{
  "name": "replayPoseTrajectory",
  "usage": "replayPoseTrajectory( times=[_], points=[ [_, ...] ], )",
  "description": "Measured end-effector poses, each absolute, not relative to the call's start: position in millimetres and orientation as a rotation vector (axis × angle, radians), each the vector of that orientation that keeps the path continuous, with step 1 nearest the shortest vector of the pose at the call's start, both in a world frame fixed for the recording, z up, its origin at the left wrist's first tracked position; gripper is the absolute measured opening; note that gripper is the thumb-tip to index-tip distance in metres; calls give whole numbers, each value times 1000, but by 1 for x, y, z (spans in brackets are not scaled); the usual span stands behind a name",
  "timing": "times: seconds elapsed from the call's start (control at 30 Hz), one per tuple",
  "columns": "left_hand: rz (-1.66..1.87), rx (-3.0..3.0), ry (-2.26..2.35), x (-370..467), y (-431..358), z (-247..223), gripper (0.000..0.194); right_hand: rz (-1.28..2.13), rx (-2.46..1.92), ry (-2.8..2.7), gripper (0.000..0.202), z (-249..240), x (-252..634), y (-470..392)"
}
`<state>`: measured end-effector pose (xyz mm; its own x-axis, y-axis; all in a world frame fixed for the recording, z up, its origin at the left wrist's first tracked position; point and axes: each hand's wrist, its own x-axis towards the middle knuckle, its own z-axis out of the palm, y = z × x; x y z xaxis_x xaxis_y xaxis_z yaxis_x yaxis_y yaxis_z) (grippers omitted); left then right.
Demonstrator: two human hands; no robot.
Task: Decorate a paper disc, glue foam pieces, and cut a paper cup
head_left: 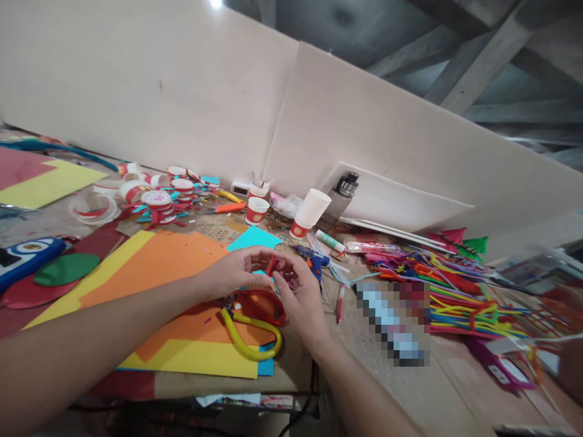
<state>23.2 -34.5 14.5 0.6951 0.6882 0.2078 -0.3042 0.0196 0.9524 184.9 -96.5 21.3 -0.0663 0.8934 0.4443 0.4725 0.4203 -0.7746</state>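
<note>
My left hand [239, 272] and my right hand [298, 290] meet over the stacked paper, fingers closed in a pinch. Between their fingertips is a small red strip [271, 265], partly hidden by the fingers; its material is hard to make out. Just below lie scissors [246, 347] with one yellow and one red handle loop, resting on orange paper [170, 279]. Yellow paper [200, 358] shows underneath, and a bright blue sheet [255, 238] sticks out behind my hands. A blue glue gun [315, 267] is near my right fingers.
Red-and-white paper cup crafts [158, 206] cluster at the back left. A stack of paper cups [312, 212] and a grey bottle [339, 200] stand near the white board. Colourful pipe cleaners [473, 309] spread on the right. Green and red discs [67, 269] lie at left.
</note>
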Motion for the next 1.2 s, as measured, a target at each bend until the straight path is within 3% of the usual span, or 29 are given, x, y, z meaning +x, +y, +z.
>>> replayPoseTrajectory(
  times=[0.3, 0.7, 1.2],
  points=[
    [795, 1246, 360, 24, -32, 11, 48, 368, -1183, -1786, 28, 24, 189, -99],
    [592, 1265, 377, 18, -45, 20, 45, 30, -1209, -1766, 11, 31, 190, -101],
    [564, 1081, 294, 22, -52, 24, 32, -354, -1185, -1942, 19, 26, 199, -99]
  ],
)
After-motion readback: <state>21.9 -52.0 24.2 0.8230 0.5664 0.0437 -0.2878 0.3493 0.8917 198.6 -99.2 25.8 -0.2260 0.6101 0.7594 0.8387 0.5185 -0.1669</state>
